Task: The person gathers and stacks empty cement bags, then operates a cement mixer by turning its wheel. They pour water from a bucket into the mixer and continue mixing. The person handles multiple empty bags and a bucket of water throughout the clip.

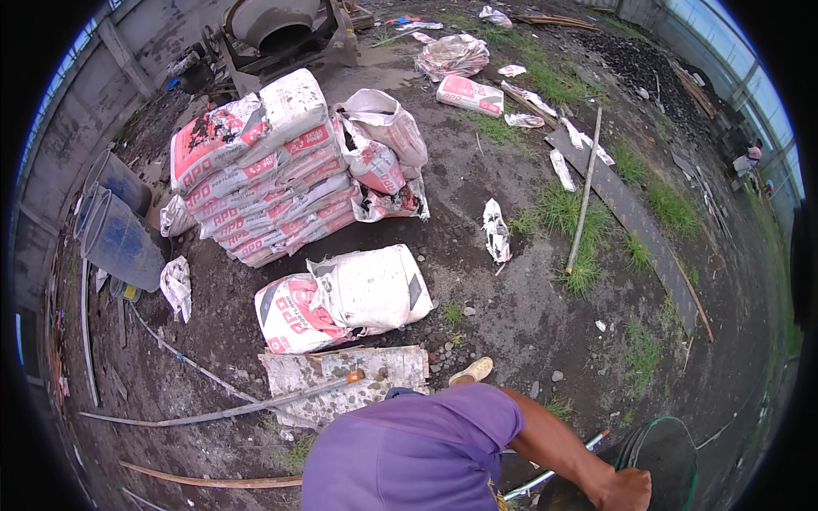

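Neither of my hands shows in the head view. Close in front of me, another person in a purple shirt is bent over, with the head out of the picture. That person's bare arm reaches to the lower right. The hand at its end looks curled at the side of dark round tubs with a greenish rim, apparently nested; the grip itself is hidden. A metal pole lies beside that arm. Beyond the bent back, a tan shoe rests on the soil.
White-and-red cement bags lie just ahead, by a worn board crossed by a grey pole. Behind stands a tall bag stack, then a cement mixer. Blue drums stand left; a long plank and stick lie right.
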{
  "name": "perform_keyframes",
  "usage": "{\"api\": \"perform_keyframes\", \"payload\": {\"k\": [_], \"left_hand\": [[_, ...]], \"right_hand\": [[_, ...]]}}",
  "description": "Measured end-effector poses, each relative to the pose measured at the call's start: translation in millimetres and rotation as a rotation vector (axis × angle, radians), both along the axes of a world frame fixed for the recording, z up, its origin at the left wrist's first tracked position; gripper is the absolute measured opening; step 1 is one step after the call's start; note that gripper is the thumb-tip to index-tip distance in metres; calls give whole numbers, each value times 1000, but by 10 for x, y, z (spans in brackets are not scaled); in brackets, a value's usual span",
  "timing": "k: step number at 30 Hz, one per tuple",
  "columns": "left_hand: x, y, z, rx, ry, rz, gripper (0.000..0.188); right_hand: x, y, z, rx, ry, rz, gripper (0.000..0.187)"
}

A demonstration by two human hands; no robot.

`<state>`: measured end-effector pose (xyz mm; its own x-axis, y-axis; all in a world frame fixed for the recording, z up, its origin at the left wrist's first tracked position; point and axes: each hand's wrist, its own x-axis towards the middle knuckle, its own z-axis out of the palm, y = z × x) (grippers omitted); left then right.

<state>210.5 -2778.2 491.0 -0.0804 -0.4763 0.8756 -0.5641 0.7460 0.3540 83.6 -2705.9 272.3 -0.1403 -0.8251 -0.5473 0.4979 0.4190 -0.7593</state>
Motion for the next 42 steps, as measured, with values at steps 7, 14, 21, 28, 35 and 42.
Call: {"api": "perform_keyframes", "payload": {"k": [7, 14, 21, 28, 35, 42], "left_hand": [[2047, -1031, -667, 101, 76, 160, 61], [4493, -1143, -661, 340, -16, 756, 54], [6754, -1117, -778, 250, -64, 1155, 59], [8691, -1333, -848, 310, -9, 1214, 56], [10404, -1186, -1061, 302, 91, 1381, 55], [12616, -886, -1258, 425, 62, 1416, 56]], "right_hand": [[1471, -2000, -213, 25, 0, 184, 86], [3938, -3179, -38, 147, -130, 741, 88], [6862, -3885, -500, 164, -174, 1082, 94], [9094, -4209, -551, 251, -186, 1130, 93], [11170, -4481, -708, 125, -154, 1292, 82], [13644, -4149, -845, 100, -259, 1431, 73]]}}
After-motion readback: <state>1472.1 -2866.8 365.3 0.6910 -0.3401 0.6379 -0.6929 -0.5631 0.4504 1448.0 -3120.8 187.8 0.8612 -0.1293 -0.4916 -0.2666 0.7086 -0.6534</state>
